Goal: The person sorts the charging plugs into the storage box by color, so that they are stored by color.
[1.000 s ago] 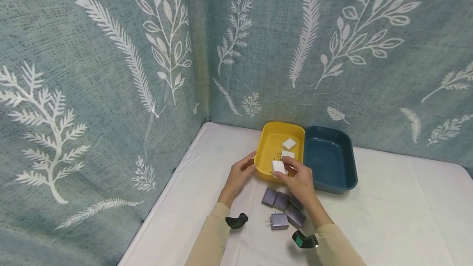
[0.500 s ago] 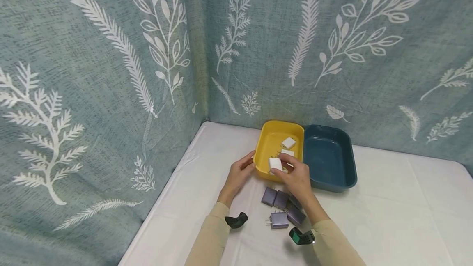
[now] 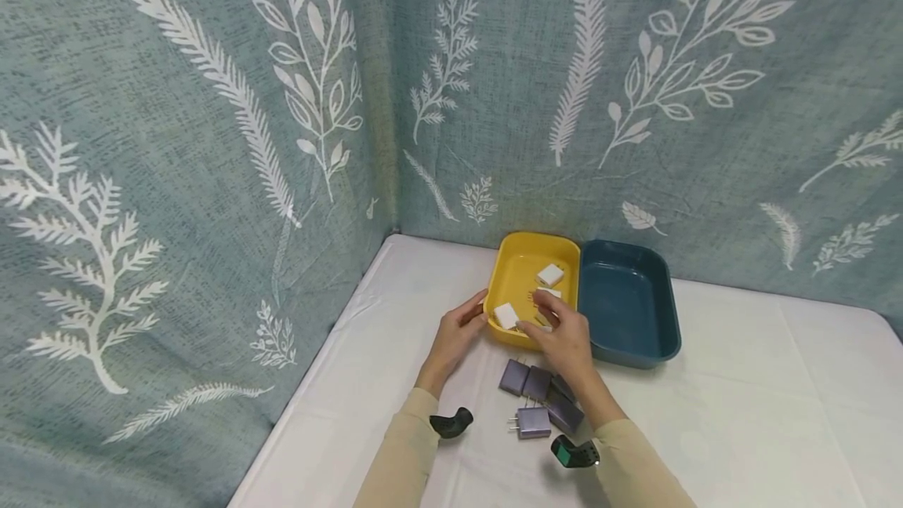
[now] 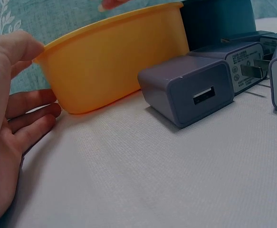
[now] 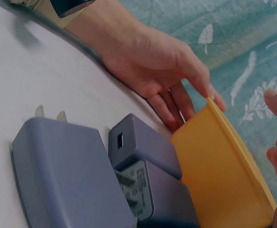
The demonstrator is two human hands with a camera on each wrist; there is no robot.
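A yellow bin [image 3: 536, 243] holds several white charger blocks, one of them the white charger block [image 3: 506, 316] by its near left corner. My right hand [image 3: 567, 335] is over the bin's near right part, thumb and fingers spread apart with nothing between them. Its thumb tip is close to that block; whether they touch I cannot tell. My left hand [image 3: 455, 337] rests against the bin's left outer side. In the left wrist view its thumb meets the rim and its other fingers lie by the yellow wall [image 4: 114, 57].
Several purple-grey charger blocks [image 3: 534, 422] lie on the white cloth [image 3: 762, 398] in front of the bin, some with prongs showing. A dark blue bin [image 3: 628, 304] stands right beside the yellow one. A patterned curtain [image 3: 508, 100] hangs behind.
The white charger block that my right hand held now lies in the yellow bin's near left corner, and the fingers have parted from it. My left hand has stayed in place.
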